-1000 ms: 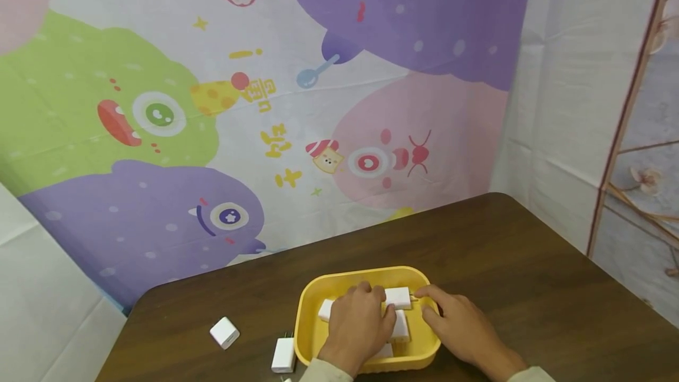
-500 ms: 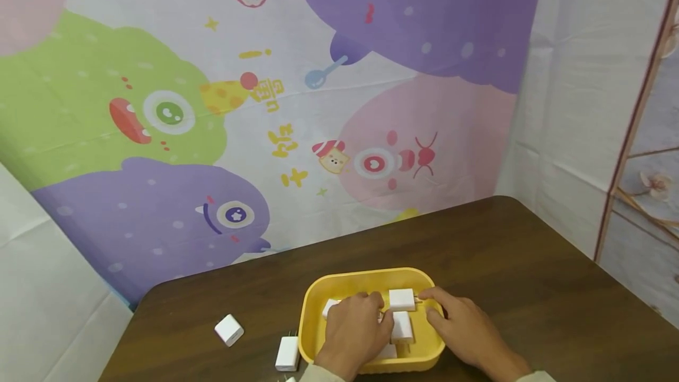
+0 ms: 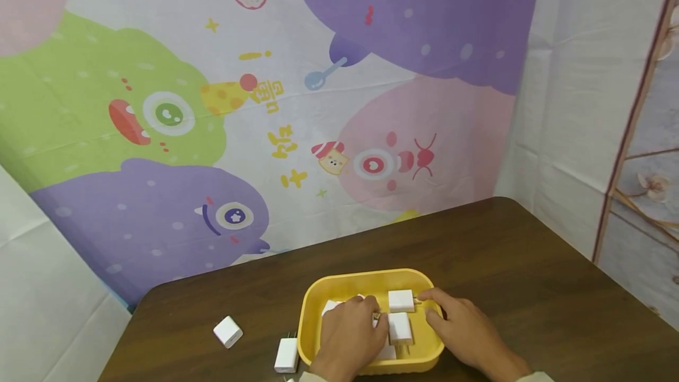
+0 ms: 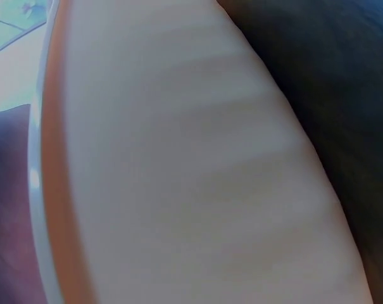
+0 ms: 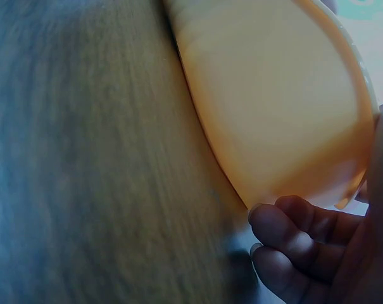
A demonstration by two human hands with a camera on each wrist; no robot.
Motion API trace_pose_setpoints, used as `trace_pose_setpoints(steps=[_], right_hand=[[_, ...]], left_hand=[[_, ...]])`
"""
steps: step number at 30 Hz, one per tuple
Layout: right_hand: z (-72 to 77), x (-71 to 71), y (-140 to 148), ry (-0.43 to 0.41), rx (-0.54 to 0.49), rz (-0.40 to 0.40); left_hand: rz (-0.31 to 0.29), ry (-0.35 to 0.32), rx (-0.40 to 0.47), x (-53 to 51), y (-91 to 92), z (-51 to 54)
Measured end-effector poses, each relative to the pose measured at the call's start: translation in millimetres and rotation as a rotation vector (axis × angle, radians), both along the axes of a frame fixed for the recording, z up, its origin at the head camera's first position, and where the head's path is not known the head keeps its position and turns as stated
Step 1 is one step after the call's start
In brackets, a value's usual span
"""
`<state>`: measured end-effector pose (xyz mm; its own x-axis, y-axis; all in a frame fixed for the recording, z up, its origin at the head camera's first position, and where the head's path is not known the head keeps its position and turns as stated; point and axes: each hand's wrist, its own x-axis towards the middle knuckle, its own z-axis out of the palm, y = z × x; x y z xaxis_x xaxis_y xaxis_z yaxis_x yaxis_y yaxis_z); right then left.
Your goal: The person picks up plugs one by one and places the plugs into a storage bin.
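A yellow tray (image 3: 366, 279) holds several white plug adapters, one (image 3: 401, 300) at its upper right and another (image 3: 399, 328) just below. Over the tray's left half, my left hand (image 3: 350, 335) reaches down with bent fingers, and white pieces show beside its fingers and thumb. Its palm hides whatever contact the fingertips have. My right hand (image 3: 467, 335) grips the tray's right wall, with the index finger and thumb over the rim. In the right wrist view, the other fingers (image 5: 273, 228) curl against the outside of the tray (image 5: 280, 95). The tray's side (image 4: 178, 158) fills the left wrist view.
On the dark wooden table (image 3: 477, 240), one white adapter (image 3: 228, 332) lies at the left and another (image 3: 286, 355) lies close beside the tray's left wall. Part of a further white piece shows at the bottom edge. A cartoon-print cloth (image 3: 297, 105) hangs behind.
My left hand has shifted slightly left inside the tray, exposing more of the adapter near its thumb. My right hand stays at the right wall. The head view has moved slightly.
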<state>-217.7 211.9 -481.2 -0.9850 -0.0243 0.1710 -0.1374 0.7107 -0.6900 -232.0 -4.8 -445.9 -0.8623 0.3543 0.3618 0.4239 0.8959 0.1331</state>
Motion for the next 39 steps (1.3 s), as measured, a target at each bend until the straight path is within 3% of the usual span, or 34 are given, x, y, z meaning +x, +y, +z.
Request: trace_pose_setpoints(steps=[19,29,35,39], right_hand=[[-0.8,-0.9,-0.3,0.011,0.011,-0.006],[-1.1,-0.5,-1.5,-0.002,0.021,0.003],[-1.4,-0.6,-1.9,-0.006,0.018,0.007],[-1.5,0.1,-1.9,-0.004,0.018,0.002]], left_hand=[[-0.058,0.097,0.064,7.6,-7.8,6.6],[-0.033,0.104,0.086,12.2,-19.8,13.1],[-0.064,0.104,0.148,16.6,-29.2,11.0],[-0.073,0.138,0.178,20.1,-34.2,8.1]])
